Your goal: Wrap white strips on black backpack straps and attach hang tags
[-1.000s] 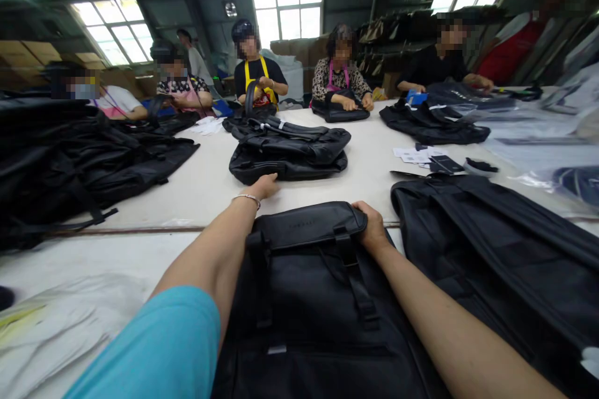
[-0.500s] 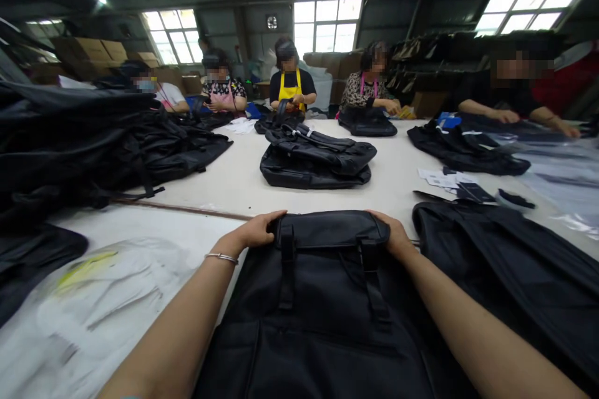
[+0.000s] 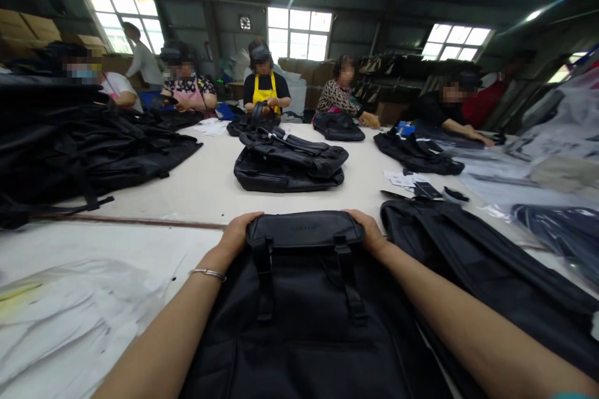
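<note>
A black backpack [image 3: 304,299] lies in front of me on the white table, its flap [image 3: 304,228] at the far end and two buckled straps running down from it. My left hand [image 3: 239,231] grips the flap's left corner, a silver bangle on that wrist. On the opposite corner, my right hand [image 3: 369,231] is closed in the same way. The fingertips of both hands are hidden behind the flap's edge. Beside my right forearm lies another black backpack [image 3: 468,255] with its shoulder straps up.
Several black bags are heaped at the left [image 3: 93,143]. Farther ahead sits a black backpack [image 3: 290,165]. Clear plastic bags [image 3: 84,318] lie at front left, paper tags [image 3: 402,179] at right. Several co-workers handle bags across the white table [image 3: 196,190].
My view has turned to the right, so the scene sits farther left. Both hands keep hold of the flap corners, and the flap's front now faces me more, showing faint embossed lettering.
</note>
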### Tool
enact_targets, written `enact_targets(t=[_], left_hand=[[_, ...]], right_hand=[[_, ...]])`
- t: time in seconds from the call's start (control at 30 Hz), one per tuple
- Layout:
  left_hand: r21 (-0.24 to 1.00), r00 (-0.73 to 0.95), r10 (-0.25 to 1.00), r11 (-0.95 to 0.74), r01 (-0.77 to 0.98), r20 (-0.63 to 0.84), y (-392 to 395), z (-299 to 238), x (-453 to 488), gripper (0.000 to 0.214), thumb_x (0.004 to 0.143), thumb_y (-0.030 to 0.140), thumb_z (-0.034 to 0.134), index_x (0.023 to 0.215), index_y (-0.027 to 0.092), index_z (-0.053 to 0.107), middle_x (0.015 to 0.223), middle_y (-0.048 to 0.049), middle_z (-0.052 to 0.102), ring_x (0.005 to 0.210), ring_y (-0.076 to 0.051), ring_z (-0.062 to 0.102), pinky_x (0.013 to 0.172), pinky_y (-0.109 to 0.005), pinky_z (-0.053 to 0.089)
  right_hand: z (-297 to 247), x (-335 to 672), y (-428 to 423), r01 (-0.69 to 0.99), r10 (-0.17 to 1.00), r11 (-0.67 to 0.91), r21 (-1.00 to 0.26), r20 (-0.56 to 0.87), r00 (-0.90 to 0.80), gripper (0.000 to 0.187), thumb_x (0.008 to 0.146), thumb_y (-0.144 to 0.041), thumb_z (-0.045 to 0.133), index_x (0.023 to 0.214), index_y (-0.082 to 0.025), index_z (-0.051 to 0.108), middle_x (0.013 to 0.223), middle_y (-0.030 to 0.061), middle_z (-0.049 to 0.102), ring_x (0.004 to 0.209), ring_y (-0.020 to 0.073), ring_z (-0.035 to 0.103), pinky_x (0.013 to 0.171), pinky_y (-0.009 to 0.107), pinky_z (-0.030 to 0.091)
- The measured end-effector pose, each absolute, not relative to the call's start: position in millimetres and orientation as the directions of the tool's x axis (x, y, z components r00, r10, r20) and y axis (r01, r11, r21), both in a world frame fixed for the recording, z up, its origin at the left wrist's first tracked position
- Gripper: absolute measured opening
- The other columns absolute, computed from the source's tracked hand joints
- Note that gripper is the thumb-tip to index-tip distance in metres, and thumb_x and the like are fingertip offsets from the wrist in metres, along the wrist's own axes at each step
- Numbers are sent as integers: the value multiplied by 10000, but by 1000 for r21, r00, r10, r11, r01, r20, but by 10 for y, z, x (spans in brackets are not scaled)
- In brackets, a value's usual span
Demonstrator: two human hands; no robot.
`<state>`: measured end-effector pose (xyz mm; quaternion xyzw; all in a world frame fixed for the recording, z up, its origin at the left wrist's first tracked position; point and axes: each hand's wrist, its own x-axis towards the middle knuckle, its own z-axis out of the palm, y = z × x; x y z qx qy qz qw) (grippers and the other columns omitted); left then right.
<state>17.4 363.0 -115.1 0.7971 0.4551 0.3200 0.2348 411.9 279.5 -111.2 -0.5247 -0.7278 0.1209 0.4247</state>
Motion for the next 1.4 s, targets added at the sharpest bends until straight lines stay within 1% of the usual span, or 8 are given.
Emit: enact_targets(t=[0.2, 0.4, 0.53, 0.7, 0.93, 1.13, 1.3, 1.4], left_hand=[[627, 416, 863, -497, 600, 286, 3702, -1096, 214, 480, 701, 214, 530, 1156, 165, 677, 1110, -48, 713, 1053, -246, 640, 983, -354, 458], [397, 183, 962, -252, 883, 204, 3589, -1036, 391, 336, 809, 194, 440, 1032, 198, 691, 966, -84, 727, 910, -244, 662, 815, -329, 478], [197, 109, 988, -130, 972, 111, 3545, -993, 480, 337, 857, 236, 424, 1084, 239, 673, 958, -112, 716, 878, -270, 657, 705, -322, 463], [137, 95, 994, -100, 985, 47, 3549, -968, 503, 317, 847, 261, 436, 1051, 230, 676, 976, -128, 711, 887, -286, 656, 672, -317, 456], [182, 188, 982, -191, 965, 36, 3582, -962, 414, 298, 816, 239, 441, 989, 225, 683, 976, -102, 719, 924, -269, 655, 715, -306, 458], [273, 348, 924, -379, 884, 157, 3531, -1020, 246, 411, 834, 266, 441, 1214, 245, 599, 1140, -61, 695, 1008, -223, 646, 834, -275, 457], [56, 296, 948, -304, 951, 115, 3474, -979, 307, 306, 876, 299, 384, 1018, 223, 645, 984, -93, 716, 916, -267, 663, 730, -316, 468], [-8, 208, 977, -208, 978, 55, 3474, -953, 389, 315, 887, 330, 362, 960, 204, 641, 939, -128, 706, 878, -302, 667, 668, -333, 467]], right_hand=[[-992, 4195, 2851, 762, 875, 424, -489, 438, -206, 426, 800, -235, 521, 1214, -166, 594, 1201, 95, 660, 1103, 235, 609, 994, 370, 441], [-1120, 4074, 2795, 987, 984, -71, -143, 151, 92, 273, 906, -227, 405, 1122, -196, 570, 986, 81, 706, 882, 218, 641, 745, 283, 432], [-1153, 4006, 2773, 989, 987, -136, -56, 83, 140, 236, 922, -238, 418, 1109, -232, 562, 971, 96, 706, 867, 234, 648, 699, 289, 400], [-1091, 3979, 2773, 993, 992, -120, -17, 29, 120, 223, 918, -249, 447, 1107, -235, 566, 995, 100, 706, 909, 237, 655, 719, 290, 410], [-986, 4074, 2699, 999, 1000, -4, -36, -6, 3, 350, 907, -248, 461, 1247, -269, 538, 1153, 62, 682, 1031, 221, 629, 815, 291, 430], [-835, 4124, 2616, 990, 996, 87, -108, 36, -84, 546, 875, -291, 518, 1405, -221, 409, 1273, 94, 620, 1132, 222, 581, 918, 287, 413], [-893, 4031, 2681, 995, 996, -83, -50, 37, 85, 289, 928, -282, 436, 1143, -200, 611, 1102, 100, 694, 1034, 226, 635, 854, 285, 444], [-1010, 4003, 2716, 982, 981, -188, -35, 33, 189, 297, 950, -241, 367, 1041, -157, 636, 1035, 140, 702, 985, 247, 655, 812, 304, 458]])
